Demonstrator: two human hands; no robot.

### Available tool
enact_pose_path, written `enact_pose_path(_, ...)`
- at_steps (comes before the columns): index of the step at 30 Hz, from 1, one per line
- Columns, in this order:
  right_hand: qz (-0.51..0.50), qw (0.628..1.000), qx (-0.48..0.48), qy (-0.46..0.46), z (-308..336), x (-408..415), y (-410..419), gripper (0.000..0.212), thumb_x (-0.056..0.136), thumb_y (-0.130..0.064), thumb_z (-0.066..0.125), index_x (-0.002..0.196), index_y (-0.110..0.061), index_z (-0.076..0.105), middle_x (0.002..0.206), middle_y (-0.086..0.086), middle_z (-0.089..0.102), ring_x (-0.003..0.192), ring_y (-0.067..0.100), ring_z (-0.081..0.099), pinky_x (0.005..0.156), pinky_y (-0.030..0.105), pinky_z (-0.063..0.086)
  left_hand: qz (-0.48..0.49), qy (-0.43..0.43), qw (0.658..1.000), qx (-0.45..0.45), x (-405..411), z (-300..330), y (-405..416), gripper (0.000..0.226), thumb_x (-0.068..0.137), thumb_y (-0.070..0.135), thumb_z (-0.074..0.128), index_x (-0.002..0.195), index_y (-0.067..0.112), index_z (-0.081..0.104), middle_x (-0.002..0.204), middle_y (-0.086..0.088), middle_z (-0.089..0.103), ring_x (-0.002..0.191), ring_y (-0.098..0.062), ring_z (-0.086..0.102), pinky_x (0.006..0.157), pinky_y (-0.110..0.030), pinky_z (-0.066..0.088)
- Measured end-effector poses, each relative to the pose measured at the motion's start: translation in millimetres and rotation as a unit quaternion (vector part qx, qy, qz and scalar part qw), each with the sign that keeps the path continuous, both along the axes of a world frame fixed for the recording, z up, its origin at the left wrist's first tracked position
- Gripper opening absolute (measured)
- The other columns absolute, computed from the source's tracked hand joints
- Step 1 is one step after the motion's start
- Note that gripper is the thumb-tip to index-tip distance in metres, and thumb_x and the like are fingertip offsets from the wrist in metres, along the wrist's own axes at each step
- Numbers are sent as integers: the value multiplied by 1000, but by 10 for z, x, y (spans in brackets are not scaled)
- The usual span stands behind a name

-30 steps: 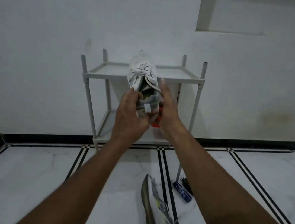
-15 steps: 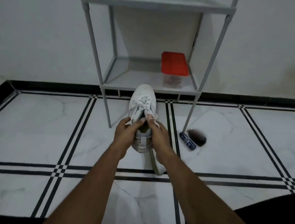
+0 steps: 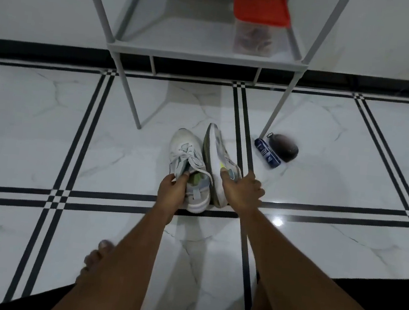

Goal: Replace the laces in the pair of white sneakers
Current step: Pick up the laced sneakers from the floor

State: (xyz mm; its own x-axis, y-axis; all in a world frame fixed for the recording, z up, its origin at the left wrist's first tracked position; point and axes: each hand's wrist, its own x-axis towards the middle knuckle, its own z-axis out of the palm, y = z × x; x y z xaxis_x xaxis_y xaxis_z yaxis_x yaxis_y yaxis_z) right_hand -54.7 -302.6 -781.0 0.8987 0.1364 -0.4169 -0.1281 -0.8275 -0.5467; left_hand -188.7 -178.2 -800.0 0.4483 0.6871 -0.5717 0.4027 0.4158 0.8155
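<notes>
A person looks down past both bare forearms at a white marble floor (image 3: 49,116) with black lines. Two white sneakers sit side by side on it, touching, toes pointing away from the person.

The left shoe (image 3: 188,168) stands upright, its old lace (image 3: 192,160) threaded and tied. The left hand (image 3: 172,192) grips it at the collar, thumb curled over the inner edge by the tongue.

The right shoe (image 3: 219,161) lies tipped on its side, sole facing the left shoe. The right hand (image 3: 241,192) grasps its heel end, thumb pressed on the upper, fingers wrapped round the far side.

Both shoes run lengthwise straight out from the hands, heels nearest, so the lace knot of the upright shoe lies just beyond the left fingertips; the left hand is nearer to it.

To the right, well apart from the shoes, a small blue packet (image 3: 267,151) lies against a dark rounded object (image 3: 284,150), too blurred to identify. Behind stands a grey rack (image 3: 204,58) holding a red-lidded box (image 3: 258,20).
</notes>
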Motion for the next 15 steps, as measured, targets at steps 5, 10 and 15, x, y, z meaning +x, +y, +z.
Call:
enact_pose_path(5,84,996,8,22,-244,10,-96,84,83,-80,64,132,-12,64,132,14,63,130,40,54,106,47,47,-24,57,997,50,-155,-188,8,39,99,51,61,125,22,67,115,1,73,107,-22,68,102,-46,55)
enact_pose_path(10,261,942,29,-207,-70,-160,-12,52,85,-58,76,116,-18,75,117,4,59,112,28,59,92,46,54,-31,91,993,68,-326,-220,7,29,102,45,59,118,23,69,112,1,72,106,-23,67,101,-42,53)
enact_pose_path(15,47,982,127,-135,-63,-299,-49,80,72,-67,84,132,-20,62,131,2,56,124,22,53,99,38,51,-7,137,983,122,-424,-209,52,27,103,39,55,103,18,71,97,-1,72,97,-26,67,96,-45,54)
